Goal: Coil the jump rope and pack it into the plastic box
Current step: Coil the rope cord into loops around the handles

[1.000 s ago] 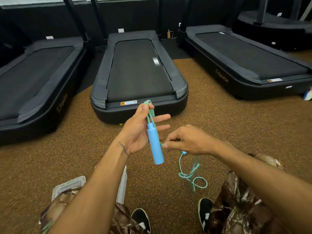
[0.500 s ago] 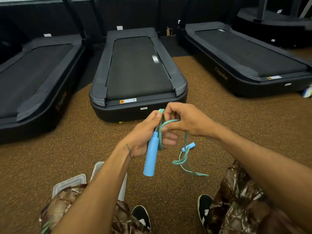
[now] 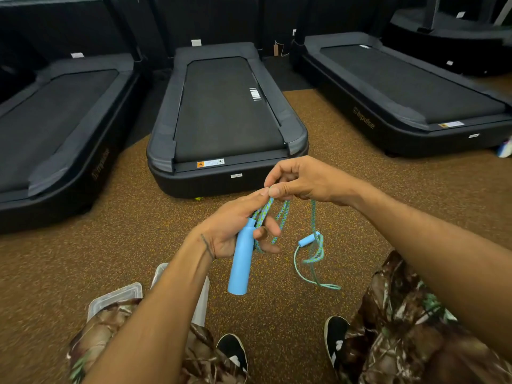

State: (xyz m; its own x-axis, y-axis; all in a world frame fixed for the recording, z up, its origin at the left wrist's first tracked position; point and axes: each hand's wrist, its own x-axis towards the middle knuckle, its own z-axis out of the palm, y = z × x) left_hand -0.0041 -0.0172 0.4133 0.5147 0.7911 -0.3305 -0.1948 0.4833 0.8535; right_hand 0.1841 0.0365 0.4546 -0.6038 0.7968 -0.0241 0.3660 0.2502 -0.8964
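- At centre, above the speckled brown floor: grips the long blue handle of the jump rope in the left hand, fingers curled round its upper end, lower end hanging free and tilted.
- Pinches the braided blue-green cord at the top with the right hand, thumb and forefinger closed on it, remaining fingers curled, fingertips touching the left thumb tip.
- Between the hands: several cord strands looped down past the left fingers; exact count not readable.
- Just right of the left hand: second handle, short and blue, dangling with loose cord tangled round it; one pale loop trailing lower, contact with floor not determinable.
- Under the left forearm: clear plastic box on the floor, largely hidden by that forearm, well apart from the rope.
- Left of the box: second clear plastic piece, lying flat, partly covered by the left knee; lid or tray, cannot tell.
- Along the bottom edge: camouflage trousers and black shoes.
- Ahead: three black treadmills, middle treadmill directly behind the hands, left treadmill and right treadmill flanking it.
- At far right edge: small white-and-blue object, blurred, unidentified.
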